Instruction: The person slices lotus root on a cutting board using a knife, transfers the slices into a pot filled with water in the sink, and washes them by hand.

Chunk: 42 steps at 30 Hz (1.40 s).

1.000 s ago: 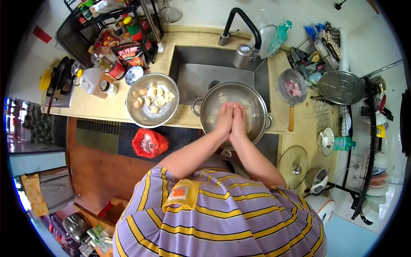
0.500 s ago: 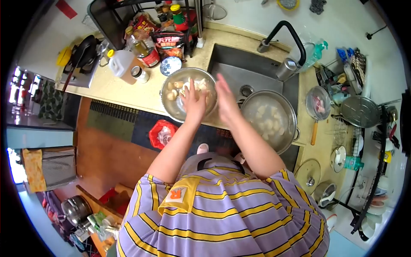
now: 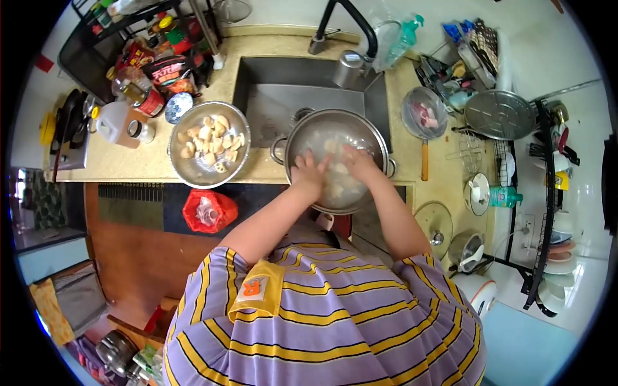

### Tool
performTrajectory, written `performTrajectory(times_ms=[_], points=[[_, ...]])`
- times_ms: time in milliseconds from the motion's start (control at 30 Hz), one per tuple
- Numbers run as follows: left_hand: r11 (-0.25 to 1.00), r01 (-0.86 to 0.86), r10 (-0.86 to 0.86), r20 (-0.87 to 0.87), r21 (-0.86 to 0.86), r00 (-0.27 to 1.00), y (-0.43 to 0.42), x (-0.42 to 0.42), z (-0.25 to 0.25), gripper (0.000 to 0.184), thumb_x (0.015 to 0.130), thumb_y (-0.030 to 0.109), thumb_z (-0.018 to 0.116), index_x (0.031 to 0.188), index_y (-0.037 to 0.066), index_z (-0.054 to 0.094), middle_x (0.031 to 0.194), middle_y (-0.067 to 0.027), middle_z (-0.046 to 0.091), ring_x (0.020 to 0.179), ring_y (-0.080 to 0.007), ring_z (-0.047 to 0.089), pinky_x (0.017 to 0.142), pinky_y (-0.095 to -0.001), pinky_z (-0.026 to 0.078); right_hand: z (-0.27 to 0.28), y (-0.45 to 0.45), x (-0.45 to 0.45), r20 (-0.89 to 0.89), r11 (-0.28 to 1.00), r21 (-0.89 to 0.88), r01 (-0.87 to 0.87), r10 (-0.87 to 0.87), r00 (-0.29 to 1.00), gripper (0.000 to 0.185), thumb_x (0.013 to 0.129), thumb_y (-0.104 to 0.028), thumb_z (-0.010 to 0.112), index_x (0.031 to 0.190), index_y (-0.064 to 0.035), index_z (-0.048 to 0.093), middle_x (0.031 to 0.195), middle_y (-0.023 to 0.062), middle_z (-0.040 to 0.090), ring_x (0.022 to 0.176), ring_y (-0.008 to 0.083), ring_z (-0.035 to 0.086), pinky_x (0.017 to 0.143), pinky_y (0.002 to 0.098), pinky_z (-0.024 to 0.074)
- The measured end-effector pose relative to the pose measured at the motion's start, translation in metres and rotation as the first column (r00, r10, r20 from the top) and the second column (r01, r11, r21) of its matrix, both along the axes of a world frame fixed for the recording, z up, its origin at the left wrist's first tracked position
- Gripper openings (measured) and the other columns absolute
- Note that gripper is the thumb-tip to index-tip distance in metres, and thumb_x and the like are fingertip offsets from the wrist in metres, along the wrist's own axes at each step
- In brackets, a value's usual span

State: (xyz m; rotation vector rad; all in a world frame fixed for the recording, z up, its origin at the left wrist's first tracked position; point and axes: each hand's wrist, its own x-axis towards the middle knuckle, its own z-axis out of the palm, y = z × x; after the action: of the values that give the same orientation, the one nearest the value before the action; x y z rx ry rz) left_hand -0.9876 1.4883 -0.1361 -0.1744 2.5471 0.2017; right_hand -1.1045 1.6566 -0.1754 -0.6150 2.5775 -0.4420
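Observation:
A two-handled steel pot (image 3: 296, 138) of cloudy water with pale chunks in it sits at the sink's front edge. My left hand (image 3: 310, 172) dips into its left side, fingers spread. On the right side my right hand (image 3: 362, 162) reaches into the same water, its fingers apart and partly under the surface. Neither hand visibly grips a chunk. To the left, a steel bowl (image 3: 187, 168) on the counter holds several pale, cut pieces (image 3: 209, 143).
Behind the pot are the sink (image 3: 267, 96) and black faucet (image 3: 351, 16). A red bag-lined bin (image 3: 209, 211) stands below the counter. At right are a strainer with meat (image 3: 425, 114), a glass lid (image 3: 434, 235) and a dish rack (image 3: 547, 212). Bottles and a seasoning shelf stand at left.
Half a second ago my left hand was in the bowl and my right hand beside it. Both have moved right into the pot. The bowl's pile looks bigger than a second ago.

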Motion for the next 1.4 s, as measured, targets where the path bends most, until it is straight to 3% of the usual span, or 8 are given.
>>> performTrajectory(times_ms=[300, 500, 667, 933, 1033, 1067, 1300, 1400], points=[[0.994, 0.101, -0.099, -0.044, 0.05, 0.994, 0.013, -0.015, -0.094, 0.098, 0.087, 0.036, 0.069, 0.163, 0.014, 0.011, 0.165, -0.0194, 0.017, 0.145, -0.0468, 0.026, 0.109, -0.0459, 0.044, 0.0, -0.008, 0.051, 0.37, 0.98, -0.075, 0.186, -0.146, 0.918, 0.074, 0.097, -0.053, 0.055, 0.158, -0.0204, 0.029, 0.158, 0.0242, 0.034, 0.148, 0.0442, 0.024, 0.121, 0.047, 0.0259], [0.952, 0.063, -0.076, 0.031, 0.3, 0.997, 0.012, -0.017, -0.052, 0.086, 0.082, 0.013, 0.072, 0.158, 0.014, 0.032, 0.15, -0.026, 0.042, 0.133, -0.0396, 0.047, 0.092, -0.0449, 0.055, -0.016, -0.026, 0.062, 0.801, 0.778, -0.211, 0.591, -0.208, 0.561, 0.057, 0.108, -0.049, 0.038, 0.157, -0.0256, 0.021, 0.145, 0.013, 0.047, 0.107, 0.0279, 0.064, 0.067, 0.0474, 0.0618], [0.065, -0.486, 0.495, 0.394, 0.872, 0.774, -0.001, -0.005, -0.045, 0.086, 0.07, -0.002, 0.078, 0.147, 0.002, 0.038, 0.127, -0.0263, 0.058, 0.102, -0.0377, 0.068, 0.065, -0.0377, 0.06, -0.015, -0.035, 0.062, 0.809, 0.714, -0.346, 0.609, -0.102, 0.579, 0.044, 0.109, -0.044, 0.036, 0.144, -0.0164, 0.039, 0.125, 0.01, 0.058, 0.109, 0.0238, 0.06, 0.078, 0.0422, 0.0587], [0.685, 0.178, 0.487, -0.626, 0.707, 0.61, 0.004, 0.004, 0.042, 0.067, 0.084, 0.0, 0.07, 0.143, 0.001, 0.04, 0.107, -0.0187, 0.065, 0.09, -0.0211, 0.067, 0.078, -0.0333, 0.056, 0.077, -0.043, 0.076, 0.313, 0.504, -0.783, 0.365, -0.188, 0.931, 0.036, 0.108, -0.034, 0.043, 0.133, -0.0098, 0.05, 0.118, 0.0084, 0.061, 0.107, 0.0192, 0.057, 0.092, 0.0344, 0.048], [0.387, -0.077, 0.532, -0.154, 0.919, 0.833, 0.002, -0.019, -0.003, 0.068, 0.081, 0.01, 0.072, 0.141, 0.0, 0.043, 0.123, -0.0285, 0.059, 0.116, -0.0396, 0.057, 0.097, -0.0437, 0.048, 0.036, -0.045, 0.063, -0.027, 0.623, -0.76, 0.184, -0.313, 0.949, 0.033, 0.107, -0.032, 0.047, 0.128, -0.0086, 0.053, 0.116, 0.0079, 0.062, 0.104, 0.0197, 0.059, 0.089, 0.0346, 0.049], [0.321, -0.301, 0.486, 0.117, 0.898, 0.866, -0.002, -0.026, -0.021, 0.068, 0.081, 0.013, 0.072, 0.141, 0.0, 0.044, 0.126, -0.0306, 0.058, 0.121, -0.0437, 0.055, 0.102, -0.0463, 0.046, 0.02, -0.049, 0.061, 0.601, 0.456, -0.601, 0.656, -0.284, 0.748, 0.032, 0.103, -0.03, 0.053, 0.119, -0.0031, 0.059, 0.111, 0.0149, 0.064, 0.103, 0.0231, 0.061, 0.089, 0.0378, 0.0491], [0.061, -0.35, 0.497, 0.276, 0.935, 0.823, -0.008, -0.009, -0.007, 0.069, 0.079, 0.011, 0.074, 0.141, 0.0, 0.047, 0.125, -0.0316, 0.059, 0.116, -0.042, 0.06, 0.094, -0.0457, 0.053, 0.019, -0.061, 0.082, 0.681, 0.306, -0.608, 0.732, -0.273, 0.68, 0.037, 0.104, -0.032, 0.053, 0.125, -0.0018, 0.056, 0.111, 0.0135, 0.065, 0.098, 0.0235, 0.064, 0.086, 0.0372, 0.0516], [0.567, -0.188, 0.58, -0.227, 0.802, 0.782, -0.023, -0.005, -0.028, 0.069, 0.08, 0.011, 0.074, 0.142, 0.001, 0.045, 0.13, -0.0291, 0.054, 0.117, -0.0387, 0.058, 0.093, -0.0422, 0.052, 0.018, -0.09, 0.082, 0.697, 0.301, -0.629, 0.717, -0.191, 0.692, 0.033, 0.104, -0.031, 0.05, 0.125, -0.0071, 0.059, 0.117, 0.0093, 0.063, 0.105, 0.0189, 0.062, 0.091, 0.0327, 0.0498]])
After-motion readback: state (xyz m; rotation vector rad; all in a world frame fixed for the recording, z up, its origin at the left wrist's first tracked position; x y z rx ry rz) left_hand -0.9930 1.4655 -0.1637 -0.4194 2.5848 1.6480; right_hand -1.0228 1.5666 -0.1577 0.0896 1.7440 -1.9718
